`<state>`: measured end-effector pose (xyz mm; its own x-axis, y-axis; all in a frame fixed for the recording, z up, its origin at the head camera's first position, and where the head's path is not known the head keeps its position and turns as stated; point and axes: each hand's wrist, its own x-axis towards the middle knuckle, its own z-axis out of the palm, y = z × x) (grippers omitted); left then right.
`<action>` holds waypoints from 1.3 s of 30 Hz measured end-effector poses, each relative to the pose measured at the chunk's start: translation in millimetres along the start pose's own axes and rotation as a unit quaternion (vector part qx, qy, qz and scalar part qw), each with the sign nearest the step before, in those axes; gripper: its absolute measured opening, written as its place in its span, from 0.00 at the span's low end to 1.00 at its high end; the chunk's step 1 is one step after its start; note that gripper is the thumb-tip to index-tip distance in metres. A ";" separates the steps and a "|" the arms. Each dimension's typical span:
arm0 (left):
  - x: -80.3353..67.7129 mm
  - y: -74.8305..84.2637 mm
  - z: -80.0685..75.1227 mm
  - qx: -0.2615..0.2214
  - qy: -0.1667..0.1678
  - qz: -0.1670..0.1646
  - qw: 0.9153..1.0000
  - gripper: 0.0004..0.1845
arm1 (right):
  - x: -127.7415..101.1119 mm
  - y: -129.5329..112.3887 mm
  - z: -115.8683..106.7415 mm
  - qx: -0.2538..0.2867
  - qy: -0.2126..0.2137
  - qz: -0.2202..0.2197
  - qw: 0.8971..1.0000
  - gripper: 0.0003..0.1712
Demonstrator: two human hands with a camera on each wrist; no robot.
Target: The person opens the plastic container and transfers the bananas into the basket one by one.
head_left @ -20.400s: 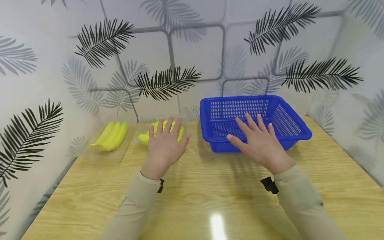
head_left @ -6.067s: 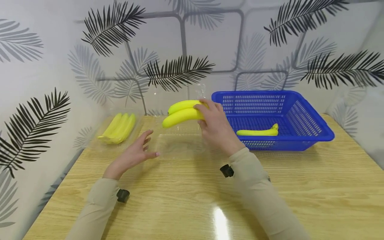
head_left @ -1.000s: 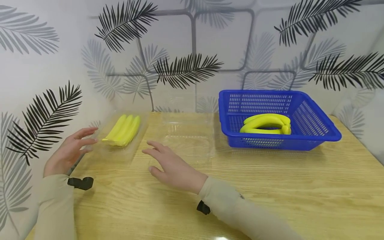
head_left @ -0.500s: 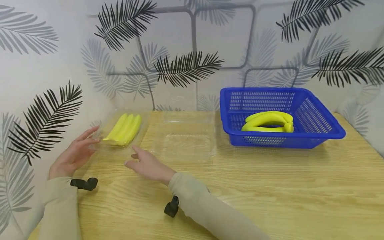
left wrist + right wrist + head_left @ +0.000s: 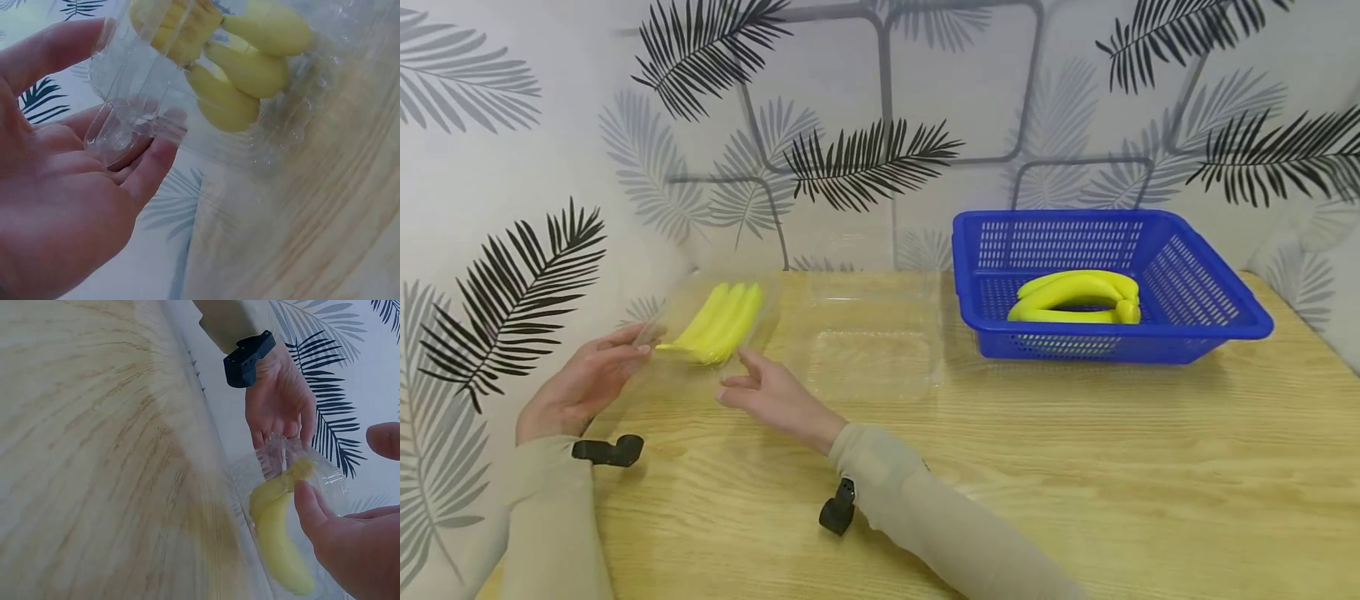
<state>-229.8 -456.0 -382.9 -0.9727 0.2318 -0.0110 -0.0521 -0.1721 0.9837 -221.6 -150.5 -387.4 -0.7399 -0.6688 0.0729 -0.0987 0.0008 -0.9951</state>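
A clear plastic clamshell container [image 5: 700,367] with a bunch of yellow bananas [image 5: 721,323] lies at the table's back left. My left hand [image 5: 625,350] has nearly straight fingers that touch its left corner. In the left wrist view that corner [image 5: 119,125] rests against my fingertips [image 5: 164,134], below the bananas [image 5: 240,75]. My right hand [image 5: 745,379] lies open at the container's near right edge. Its thumb [image 5: 310,509] touches the plastic beside a banana [image 5: 278,540]. More bananas [image 5: 1075,296] lie in the blue basket [image 5: 1217,321].
An empty clear plastic tray [image 5: 865,358] sits between the banana container and the basket. Leaf-patterned walls close the back and the left side. The wooden table [image 5: 1075,475] stretches toward me and to the right.
My right hand has moved left from in front of the empty tray to the banana container's edge. My left hand has crept forward onto its left corner.
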 end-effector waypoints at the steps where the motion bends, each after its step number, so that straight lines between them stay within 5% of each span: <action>1: -0.4 2.2 1.6 0.011 -0.001 -0.001 1.000 0.26 | 0.2 -1.1 -0.1 0.002 0.003 -0.007 1.000 0.44; 9: 3.7 28.9 28.4 0.010 0.030 -0.012 0.999 0.40 | -8.6 -19.0 -14.4 -0.006 0.090 -0.067 0.994 0.36; 18: 24.8 43.8 88.5 -0.036 -0.042 0.056 0.997 0.22 | -31.5 -42.8 -65.7 0.029 0.191 -0.099 0.976 0.35; 25: 33.6 47.6 154.0 0.073 -0.010 0.034 0.997 0.25 | -62.4 -51.9 -106.4 0.058 0.232 -0.113 0.964 0.37; 29: 34.8 47.2 193.6 0.140 -0.002 0.015 0.990 0.34 | -92.7 -58.8 -129.0 -0.012 0.247 -0.107 0.963 0.33; 39: 35.9 41.2 269.5 0.157 -0.015 0.029 0.987 0.32 | -165.3 -78.5 -181.0 -0.098 0.240 -0.046 0.965 0.34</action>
<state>-205.9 -196.7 -294.4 -0.9648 0.2588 0.0468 0.0795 0.1175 0.9899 -211.9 94.5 -309.3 -0.9400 -0.2515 0.2304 -0.2686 0.1297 -0.9545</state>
